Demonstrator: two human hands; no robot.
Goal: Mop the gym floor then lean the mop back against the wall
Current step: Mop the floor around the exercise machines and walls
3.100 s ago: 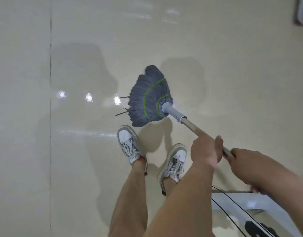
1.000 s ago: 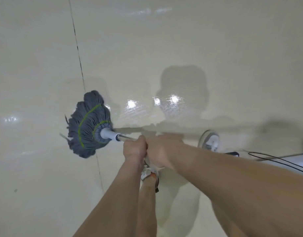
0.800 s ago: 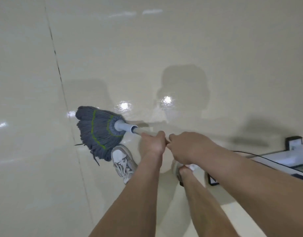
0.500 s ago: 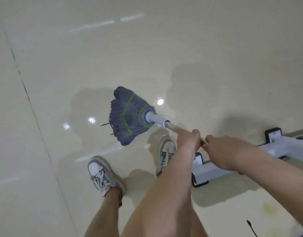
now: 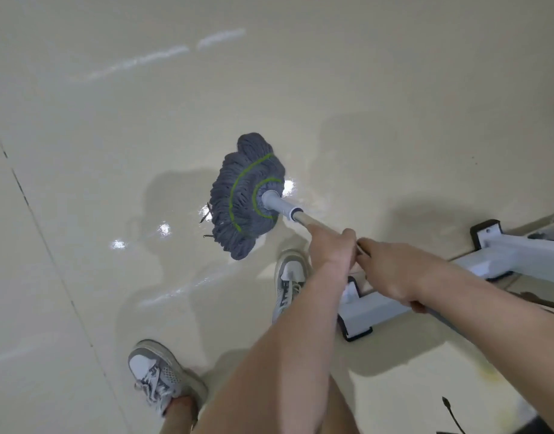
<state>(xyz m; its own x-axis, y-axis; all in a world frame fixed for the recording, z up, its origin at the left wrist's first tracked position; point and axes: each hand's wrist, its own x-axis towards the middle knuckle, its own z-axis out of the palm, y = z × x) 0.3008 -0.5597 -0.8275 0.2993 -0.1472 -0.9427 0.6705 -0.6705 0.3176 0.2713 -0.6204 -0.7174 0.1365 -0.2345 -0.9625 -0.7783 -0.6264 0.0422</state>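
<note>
A grey string mop head [image 5: 246, 195] with green stitched rings lies fanned out on the glossy cream floor [image 5: 113, 120], just ahead of my feet. Its grey socket joins a pale handle [image 5: 303, 218] that runs down to the right into my hands. My left hand [image 5: 332, 249] grips the handle nearest the mop head. My right hand [image 5: 391, 270] grips it directly behind, almost touching the left. The handle's upper part is hidden by my hands and forearms. No wall is in view.
A white metal frame of gym equipment with black end caps [image 5: 501, 255] lies on the floor at the right, close to my right shoe [image 5: 289, 283]. My left shoe [image 5: 159, 377] stands at the bottom. A dark floor joint [image 5: 34, 211] runs diagonally at left. A black cable end [image 5: 447, 405] shows bottom right.
The mop head has swept from the left back toward the middle, in front of my feet. My view has turned right, bringing the white equipment frame closer. Both hands keep their grip.
</note>
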